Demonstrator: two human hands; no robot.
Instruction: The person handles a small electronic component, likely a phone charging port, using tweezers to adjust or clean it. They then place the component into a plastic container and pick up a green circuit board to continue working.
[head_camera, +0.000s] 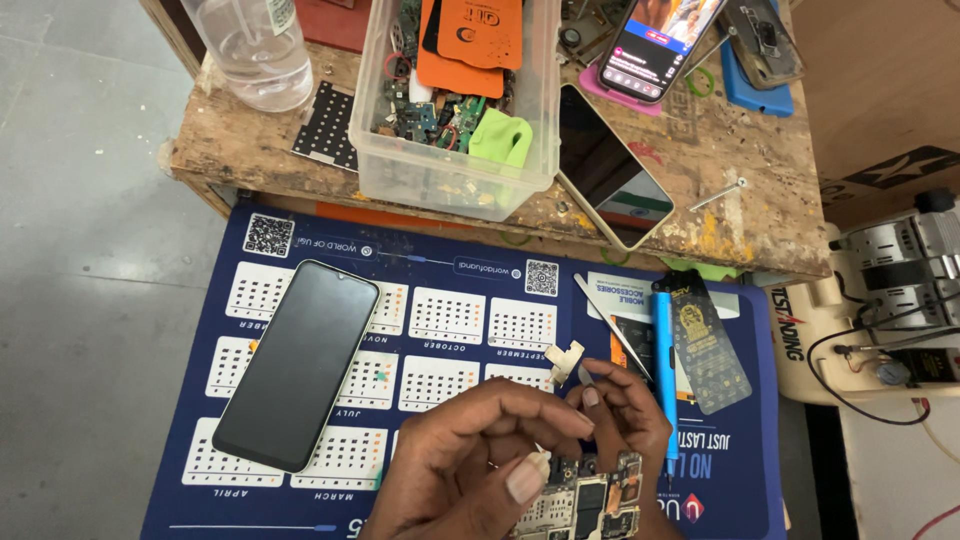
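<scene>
I see both hands low in the middle of the view, over a blue calendar mat (450, 300) that covers the bench. My left hand (470, 450) is curled, its fingers drawn together toward the thumb over a phone circuit board (585, 500), which lies at the bottom edge of the frame; the grip looks pinched on the board's upper edge, though the exact contact is hidden by the fingers. My right hand (620, 410) sits just beside it, fingertips closed on a small pale plastic piece (568, 362) that sticks up above the knuckles. The board is between and under the two hands.

To the left on the mat lies a black smartphone (300, 365), screen dark, tilted and well apart from the hands. To the right of the hands a blue screwdriver (664, 360) lies lengthwise, with thin metal tweezers (610, 320) slanting just beside it and a black packaged card (710, 350) on its far side.

Beyond the mat stands a worn wooden shelf (250, 150). On it are a clear plastic bin (450, 150) holding circuit scraps, orange pieces and a green one, a plastic water bottle (250, 45), a loose phone screen (610, 170) leaning past the edge, and a lit phone (655, 45) on a pink case.
</scene>
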